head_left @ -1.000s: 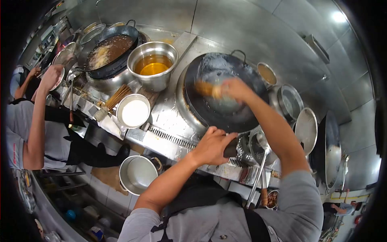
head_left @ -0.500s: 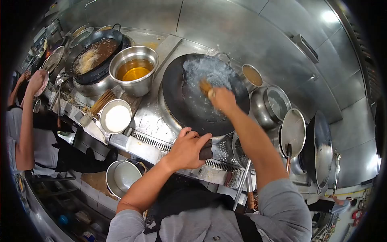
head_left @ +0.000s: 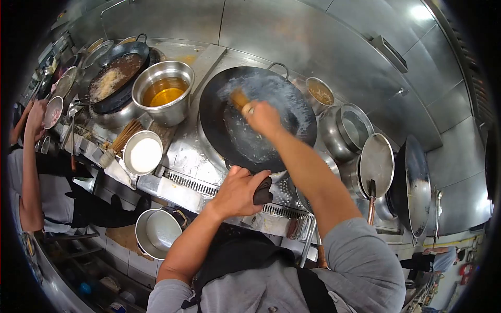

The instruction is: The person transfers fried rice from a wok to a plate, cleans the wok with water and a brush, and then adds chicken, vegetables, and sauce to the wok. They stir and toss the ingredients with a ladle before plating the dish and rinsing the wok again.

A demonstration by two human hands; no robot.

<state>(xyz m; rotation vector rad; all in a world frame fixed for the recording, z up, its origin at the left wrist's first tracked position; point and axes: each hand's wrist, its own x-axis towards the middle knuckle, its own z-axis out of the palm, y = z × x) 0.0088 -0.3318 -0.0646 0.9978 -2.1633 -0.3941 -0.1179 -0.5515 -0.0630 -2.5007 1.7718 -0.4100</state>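
While the right hand (head_left: 262, 117) is wrapped around the bound end of a brush (head_left: 238, 98), its bristles over the far-left inside of the wok (head_left: 211, 115), the left hand (head_left: 235, 193) grasps a dark cloth (head_left: 263, 193) at the wok's near edge, any handle beneath hidden. The brush looks light and springy, best held where it is bound; the wet wok looks heavy, rigid and slick, best gripped through cloth at its near edge.
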